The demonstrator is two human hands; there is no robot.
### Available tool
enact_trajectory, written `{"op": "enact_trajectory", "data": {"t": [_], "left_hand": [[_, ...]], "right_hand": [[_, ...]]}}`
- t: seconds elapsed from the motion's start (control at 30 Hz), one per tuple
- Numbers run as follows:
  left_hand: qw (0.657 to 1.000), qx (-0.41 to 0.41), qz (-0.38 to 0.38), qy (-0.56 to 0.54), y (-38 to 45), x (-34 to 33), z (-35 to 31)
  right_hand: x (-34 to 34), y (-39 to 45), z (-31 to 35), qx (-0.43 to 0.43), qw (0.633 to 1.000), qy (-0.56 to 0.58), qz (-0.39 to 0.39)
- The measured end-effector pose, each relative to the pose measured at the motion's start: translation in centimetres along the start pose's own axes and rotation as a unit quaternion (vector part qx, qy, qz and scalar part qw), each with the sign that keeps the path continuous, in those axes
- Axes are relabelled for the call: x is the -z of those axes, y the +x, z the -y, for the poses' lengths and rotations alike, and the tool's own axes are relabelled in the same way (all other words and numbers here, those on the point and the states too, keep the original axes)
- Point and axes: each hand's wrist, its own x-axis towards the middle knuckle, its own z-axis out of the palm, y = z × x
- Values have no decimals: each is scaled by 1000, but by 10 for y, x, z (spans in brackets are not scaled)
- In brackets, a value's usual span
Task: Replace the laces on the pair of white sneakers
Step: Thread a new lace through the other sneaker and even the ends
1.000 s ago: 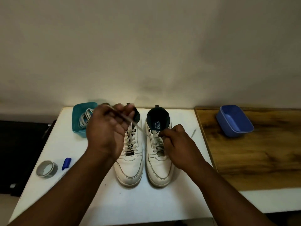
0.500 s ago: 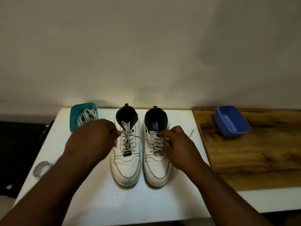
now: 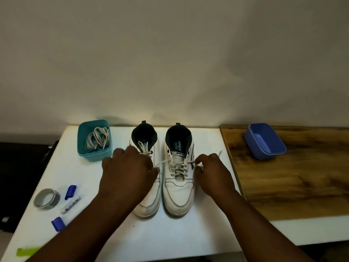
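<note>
Two white sneakers stand side by side on the white table, toes toward me. My left hand lies over the left sneaker and pinches one end of the lace that runs across to the right sneaker. My right hand sits at that shoe's right side and pinches the other lace end near the upper eyelets. The right sneaker is laced up to about the middle. The left sneaker's lacing is mostly hidden under my hand.
A teal tub holding a bundle of laces stands at the back left. A roll of grey tape, a marker and two blue caps lie at the left. An empty blue tub sits on the wooden board on the right.
My left hand has come down from head height to the left sneaker, keeping hold of the lace end. My right hand has shifted from the right shoe's tongue to its right side.
</note>
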Motion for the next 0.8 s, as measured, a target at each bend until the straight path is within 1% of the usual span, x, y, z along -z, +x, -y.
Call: {"op": "enact_trajectory", "data": {"t": [0.03, 0.07, 0.1, 0.13, 0.17, 0.2, 0.23, 0.27, 0.3, 0.33, 0.37, 0.4, 0.43, 0.47, 0.5, 0.53, 0.57, 0.6, 0.67, 0.7, 0.73, 0.77, 0.8], "left_hand": [[999, 0, -37, 12, -1, -2, -4], [997, -8, -72, -3, -1, -4, -9], [993, -25, -104, -46, -1, -7, -13], [985, -52, -118, -112, 0, -9, -18], [973, -90, -114, -180, 1, -13, -24], [958, -130, -96, -236, 1, -16, -30], [942, -159, -77, -284, 1, -21, -36], [924, -165, -57, -340, 0, -26, -42], [902, -139, -37, -408, 0, -31, -48], [867, -77, -14, -491, -1, -34, -55], [819, 4, 25, -574, 1, -33, -59], [758, 83, 76, -642, 5, -29, -61], [693, 141, 129, -695, 10, -24, -60], [631, 173, 183, -734, 14, -20, -55], [580, 188, 228, -759, 17, -17, -49], [538, 195, 256, -779, 18, -16, -44], [520, 198, 266, -787, 19, -17, -40], [535, 197, 256, -781, 19, -19, -38], [583, 215, 190, -760, 20, -28, -36], [601, 227, 157, -750, 20, -30, -37], [630, 225, 129, -732, 20, -30, -38], [680, 202, 99, -698, 19, -30, -39], [737, 160, 66, -654, 17, -31, -40]], "right_hand": [[-2, 1, -1, -3, 1000, -4, 6], [-3, 1, -3, -5, 1000, 0, 20], [-5, 1, -4, -5, 999, 6, 34], [-6, 1, -5, -5, 999, 3, 44], [-5, 1, -5, -4, 999, -11, 40], [-3, 2, -5, -3, 999, -28, 19], [0, 4, -3, 0, 999, -32, -21], [7, 4, 0, 11, 997, -15, -75], [15, 4, 6, 34, 990, 27, -131], [24, 2, 13, 74, 977, 86, -179], [32, -3, 23, 128, 961, 139, -204], [40, -8, 33, 192, 946, 171, -200], [45, -15, 42, 256, 934, 183, -171], [46, -21, 50, 314, 924, 184, -118], [45, -26, 55, 363, 913, 178, -53], [42, -29, 58, 399, 901, 169, 3], [39, -30, 59, 419, 892, 166, 36], [37, -29, 58, 425, 887, 175, 51], [35, -28, 57, 399, 891, 208, 62], [36, -28, 56, 367, 901, 224, 60], [35, -28, 55, 320, 916, 238, 48], [33, -27, 54, 263, 933, 244, 23], [33, -26, 54, 202, 950, 240, -8]]}}
